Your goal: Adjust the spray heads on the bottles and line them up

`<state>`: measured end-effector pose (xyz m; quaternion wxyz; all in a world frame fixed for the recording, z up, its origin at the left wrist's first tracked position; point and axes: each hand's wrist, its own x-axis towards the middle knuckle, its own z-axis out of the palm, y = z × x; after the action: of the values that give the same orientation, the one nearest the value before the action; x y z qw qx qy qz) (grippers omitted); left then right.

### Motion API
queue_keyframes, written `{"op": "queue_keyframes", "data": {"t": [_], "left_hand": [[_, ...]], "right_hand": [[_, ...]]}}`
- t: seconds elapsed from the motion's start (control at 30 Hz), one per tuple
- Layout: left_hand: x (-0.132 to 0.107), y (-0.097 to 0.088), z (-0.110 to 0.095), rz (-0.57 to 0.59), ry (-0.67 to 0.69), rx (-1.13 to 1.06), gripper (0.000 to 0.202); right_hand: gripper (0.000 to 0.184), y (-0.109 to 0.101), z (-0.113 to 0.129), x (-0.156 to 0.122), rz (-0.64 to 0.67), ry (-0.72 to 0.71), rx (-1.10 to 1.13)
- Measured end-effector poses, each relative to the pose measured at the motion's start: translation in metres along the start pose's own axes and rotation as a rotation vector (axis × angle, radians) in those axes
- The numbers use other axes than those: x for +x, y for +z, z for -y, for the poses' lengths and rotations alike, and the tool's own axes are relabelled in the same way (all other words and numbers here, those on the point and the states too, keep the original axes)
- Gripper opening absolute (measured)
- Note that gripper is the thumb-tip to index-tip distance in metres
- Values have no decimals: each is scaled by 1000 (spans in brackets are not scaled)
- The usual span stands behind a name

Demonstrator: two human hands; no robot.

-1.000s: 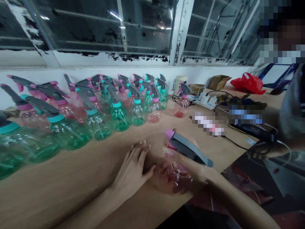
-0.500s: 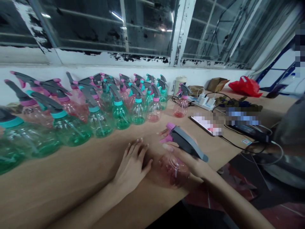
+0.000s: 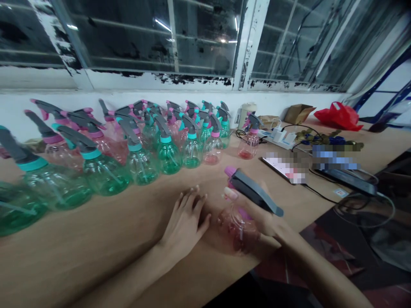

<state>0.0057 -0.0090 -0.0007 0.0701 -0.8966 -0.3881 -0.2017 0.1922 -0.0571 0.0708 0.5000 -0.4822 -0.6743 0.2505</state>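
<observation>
A clear pink spray bottle (image 3: 239, 233) with a grey and pink trigger head stands at the near edge of the table. My right hand (image 3: 253, 209) is closed around its neck and trigger area, the thumb in front and the other fingers mostly hidden behind the head. To the left of the bottle, my left hand (image 3: 186, 218) rests on the tabletop with its fingers spread, holding nothing and apart from the bottle. Behind the hands stand several spray bottles with green liquid (image 3: 168, 156) and several with pink (image 3: 212, 152).
A lone pink spray bottle (image 3: 248, 143) stands by a power strip (image 3: 282, 139) with chargers. To the right lie a lit phone (image 3: 282, 169), cables and a red plastic bag (image 3: 338, 116). A lidded container (image 3: 246, 113) stands against the wall. Another person's arm shows at far right.
The view has shifted slightly, so everything appears a little further right. The right hand's fingers have moved in closer under the trigger head. My left hand keeps its pose on the table.
</observation>
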Motion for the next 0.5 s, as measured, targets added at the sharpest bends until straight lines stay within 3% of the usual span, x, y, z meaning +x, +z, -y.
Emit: {"op": "queue_keyframes", "data": {"t": [0.3,0.5], "left_hand": [[-1,-2,-1,-6,-18,1,45],[1,-1,0,-17,-19,-49,53]], "right_hand": [[19,6,-7,-4,45,27,204],[24,1,6,-2,67,6,245]]}}
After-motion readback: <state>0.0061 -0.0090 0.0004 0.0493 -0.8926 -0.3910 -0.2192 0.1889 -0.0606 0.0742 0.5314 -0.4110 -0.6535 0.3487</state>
